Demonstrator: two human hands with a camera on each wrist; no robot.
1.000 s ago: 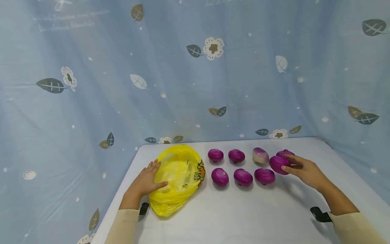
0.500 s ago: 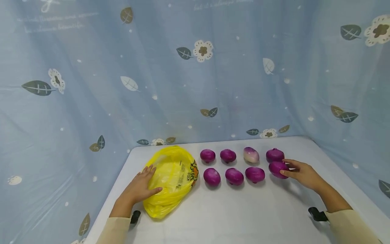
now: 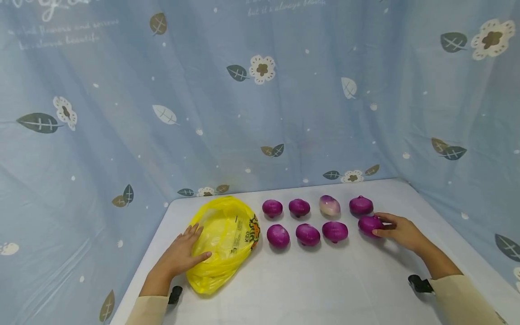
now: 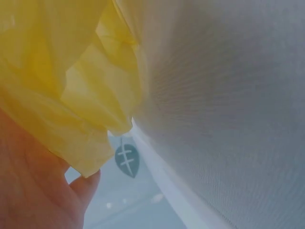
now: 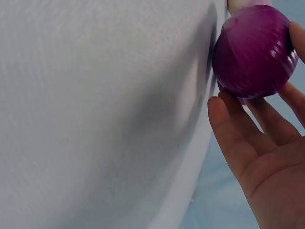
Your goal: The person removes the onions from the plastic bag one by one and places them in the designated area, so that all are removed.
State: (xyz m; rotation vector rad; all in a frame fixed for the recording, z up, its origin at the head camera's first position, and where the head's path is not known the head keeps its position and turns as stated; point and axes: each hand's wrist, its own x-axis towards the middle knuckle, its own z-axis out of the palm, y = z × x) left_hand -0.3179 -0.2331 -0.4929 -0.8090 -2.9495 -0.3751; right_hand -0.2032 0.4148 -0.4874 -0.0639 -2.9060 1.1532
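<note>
A person's two hands work at a white table (image 3: 325,284) backed by a blue curtain (image 3: 260,90) printed with leaves and flowers. The curtain carries faint white script along its top edge, too pale to read.

Left: a yellow plastic bag (image 3: 223,239) lies crumpled on its side, its printed panel facing the onions. The word "KIDS" shows in dark letters beside larger orange lettering that cannot be made out, with a small block of fine print next to it. What the bag contains cannot be told through the plastic. The left hand (image 3: 180,255) lies flat on the bag's near side, fingers straight and spread; the left wrist view shows the bag's folds (image 4: 71,86) against the palm (image 4: 33,191).

Centre: seven purple onions stand in two rows just right of the bag, four behind (image 3: 299,207) and three in front (image 3: 307,234); the third of the back row is paler, partly white (image 3: 329,205).

Right: an eighth purple onion (image 3: 369,225) sits on the table at the right end of the front row. The right hand (image 3: 400,231) cups it, fingers curled round its far and near sides; the right wrist view shows fingers (image 5: 238,143) touching the onion (image 5: 252,52).
</note>
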